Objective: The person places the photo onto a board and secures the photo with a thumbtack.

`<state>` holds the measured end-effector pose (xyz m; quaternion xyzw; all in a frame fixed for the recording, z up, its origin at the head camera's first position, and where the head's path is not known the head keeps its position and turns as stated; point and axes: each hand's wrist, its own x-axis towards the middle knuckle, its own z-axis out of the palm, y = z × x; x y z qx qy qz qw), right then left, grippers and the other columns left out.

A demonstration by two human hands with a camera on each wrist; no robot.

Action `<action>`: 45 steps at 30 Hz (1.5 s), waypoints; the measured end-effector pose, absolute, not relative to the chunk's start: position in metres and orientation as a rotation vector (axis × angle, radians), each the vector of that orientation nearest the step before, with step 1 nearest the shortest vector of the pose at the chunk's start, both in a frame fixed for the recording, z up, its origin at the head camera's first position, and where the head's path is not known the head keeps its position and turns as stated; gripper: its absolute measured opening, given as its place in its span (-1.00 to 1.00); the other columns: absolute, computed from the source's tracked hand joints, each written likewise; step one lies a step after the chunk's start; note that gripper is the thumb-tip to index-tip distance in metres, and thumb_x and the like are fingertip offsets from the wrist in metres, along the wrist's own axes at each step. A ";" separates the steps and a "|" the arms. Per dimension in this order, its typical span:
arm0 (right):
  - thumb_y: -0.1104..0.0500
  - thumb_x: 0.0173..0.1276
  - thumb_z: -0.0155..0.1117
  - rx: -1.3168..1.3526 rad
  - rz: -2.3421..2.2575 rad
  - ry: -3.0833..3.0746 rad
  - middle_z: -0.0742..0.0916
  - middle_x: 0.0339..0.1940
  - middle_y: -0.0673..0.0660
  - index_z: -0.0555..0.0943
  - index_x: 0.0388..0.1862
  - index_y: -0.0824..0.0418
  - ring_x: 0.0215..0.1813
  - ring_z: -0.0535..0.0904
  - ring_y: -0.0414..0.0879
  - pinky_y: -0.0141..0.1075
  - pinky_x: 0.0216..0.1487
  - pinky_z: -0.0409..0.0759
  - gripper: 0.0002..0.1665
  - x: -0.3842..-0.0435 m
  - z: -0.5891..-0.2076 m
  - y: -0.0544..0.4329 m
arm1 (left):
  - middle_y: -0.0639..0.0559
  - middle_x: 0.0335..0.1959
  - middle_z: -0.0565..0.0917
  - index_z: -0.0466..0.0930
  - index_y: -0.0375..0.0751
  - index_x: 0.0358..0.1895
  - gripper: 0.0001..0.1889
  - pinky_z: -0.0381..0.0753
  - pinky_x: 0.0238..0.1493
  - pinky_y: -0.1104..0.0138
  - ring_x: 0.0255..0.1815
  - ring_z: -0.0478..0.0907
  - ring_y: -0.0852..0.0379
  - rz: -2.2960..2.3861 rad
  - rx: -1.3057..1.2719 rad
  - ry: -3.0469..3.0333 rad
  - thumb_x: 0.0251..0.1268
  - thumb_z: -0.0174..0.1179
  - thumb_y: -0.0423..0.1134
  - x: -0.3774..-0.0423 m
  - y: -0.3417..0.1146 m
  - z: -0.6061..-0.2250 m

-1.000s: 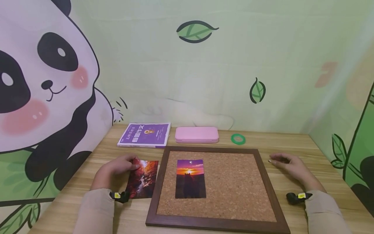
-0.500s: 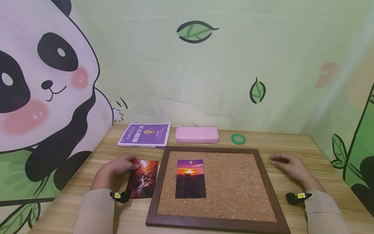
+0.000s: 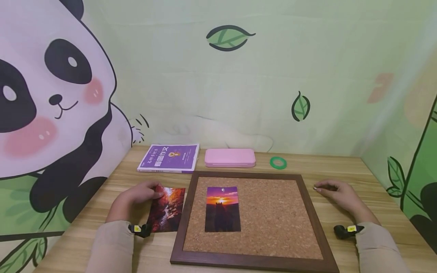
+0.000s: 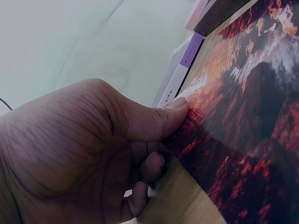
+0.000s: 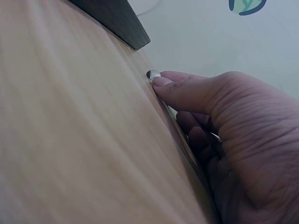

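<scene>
In the head view my left hand (image 3: 145,192) pinches the upper left edge of a red autumn-stream photo (image 3: 166,210), left of the corkboard. The left wrist view shows the thumb on top of the photo's edge, the other fingers beneath. My right hand (image 3: 336,191), right of the board, pinches a small shiny silver thumbtack (image 5: 153,74) between thumb and fingertip; its point is hidden. On the corkboard (image 3: 273,216) with its dark wooden frame lies a sunset photo (image 3: 223,212), a similar small round tack (image 3: 223,189) at its top edge.
Behind the board, a purple book (image 3: 169,157), a pink pencil case (image 3: 230,157) and a green tape roll (image 3: 278,162) line the back of the wooden table (image 3: 327,165). A wall with panda and leaf pictures rises behind it.
</scene>
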<state>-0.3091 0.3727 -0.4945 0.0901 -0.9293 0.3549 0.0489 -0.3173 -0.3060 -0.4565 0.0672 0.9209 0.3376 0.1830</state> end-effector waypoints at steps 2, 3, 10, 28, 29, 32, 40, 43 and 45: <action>-0.11 0.46 0.28 0.272 1.090 -2.833 0.71 0.10 0.23 0.70 0.09 0.17 0.18 0.52 0.13 -0.01 0.11 0.42 -0.56 -0.309 -0.494 0.373 | -0.12 -0.09 0.56 0.56 -0.28 0.06 -0.68 0.33 0.21 -0.19 0.05 0.45 -0.14 0.947 0.187 2.599 0.44 0.19 -0.11 -0.317 -0.305 -0.456; -0.11 0.46 0.28 0.268 1.092 -2.834 0.71 0.10 0.24 0.71 0.08 0.17 0.19 0.52 0.14 0.00 0.11 0.42 -0.56 -0.308 -0.494 0.373 | -0.13 -0.09 0.56 0.56 -0.28 0.07 -0.67 0.33 0.21 -0.19 0.05 0.45 -0.14 0.944 0.188 2.601 0.44 0.20 -0.11 -0.317 -0.305 -0.456; -0.12 0.45 0.28 0.255 1.079 -2.836 0.72 0.08 0.21 0.73 0.05 0.14 0.15 0.54 0.09 -0.03 0.10 0.43 -0.59 -0.306 -0.493 0.374 | -0.14 -0.06 0.55 0.55 -0.28 0.10 -0.64 0.31 0.23 -0.22 0.07 0.44 -0.16 0.926 0.196 2.611 0.44 0.20 -0.09 -0.319 -0.303 -0.456; -0.18 0.42 0.30 0.273 1.057 -2.850 0.71 0.10 0.25 0.70 0.09 0.18 0.21 0.53 0.23 0.16 0.16 0.43 -0.49 -0.308 -0.490 0.370 | -0.03 -0.34 0.42 0.49 -0.33 0.00 -0.67 0.47 -0.35 0.26 -0.40 0.37 0.11 1.608 0.161 2.681 0.51 0.14 -0.07 -0.325 -0.294 -0.428; -0.18 0.42 0.30 0.275 1.050 -2.846 0.71 0.10 0.24 0.70 0.08 0.17 0.21 0.54 0.23 0.15 0.16 0.43 -0.50 -0.309 -0.490 0.370 | -0.05 -0.33 0.41 0.50 -0.32 0.00 -0.66 0.48 -0.36 0.26 -0.40 0.37 0.10 1.598 0.184 2.718 0.51 0.15 -0.07 -0.324 -0.289 -0.422; -0.16 0.42 0.31 0.275 1.051 -2.832 0.73 0.06 0.22 0.72 0.03 0.15 0.18 0.56 0.19 0.11 0.14 0.44 -0.55 -0.310 -0.489 0.368 | -0.10 -0.33 0.42 0.52 -0.31 -0.04 -0.69 0.51 -0.39 0.26 -0.40 0.37 0.06 1.579 0.253 2.823 0.49 0.17 -0.08 -0.320 -0.273 -0.406; -0.11 0.43 0.32 0.267 1.049 -2.810 0.75 -0.01 0.18 0.75 -0.03 0.16 0.11 0.58 0.13 0.03 0.10 0.47 -0.61 -0.310 -0.492 0.365 | -0.10 -0.39 0.43 0.55 -0.30 -0.06 -0.79 0.50 -0.59 0.28 -0.59 0.40 0.12 1.864 0.394 2.866 0.48 0.20 -0.20 -0.304 -0.228 -0.374; -0.12 0.44 0.30 0.247 1.063 -2.790 0.75 0.01 0.22 0.73 -0.01 0.19 0.15 0.58 0.20 0.10 0.15 0.46 -0.57 -0.310 -0.492 0.365 | -0.10 -0.41 0.46 0.54 -0.36 -0.04 -0.79 0.55 -0.58 0.25 -0.63 0.45 0.12 2.025 0.476 2.713 0.44 0.24 -0.28 -0.305 -0.198 -0.370; -0.13 0.45 0.28 0.243 1.078 -2.773 0.75 0.01 0.24 0.72 0.01 0.21 0.16 0.58 0.22 0.13 0.16 0.45 -0.55 -0.310 -0.493 0.364 | -0.08 -0.42 0.49 0.53 -0.35 -0.02 -0.79 0.59 -0.54 0.24 -0.61 0.48 0.10 2.055 0.520 2.612 0.41 0.25 -0.32 -0.307 -0.172 -0.371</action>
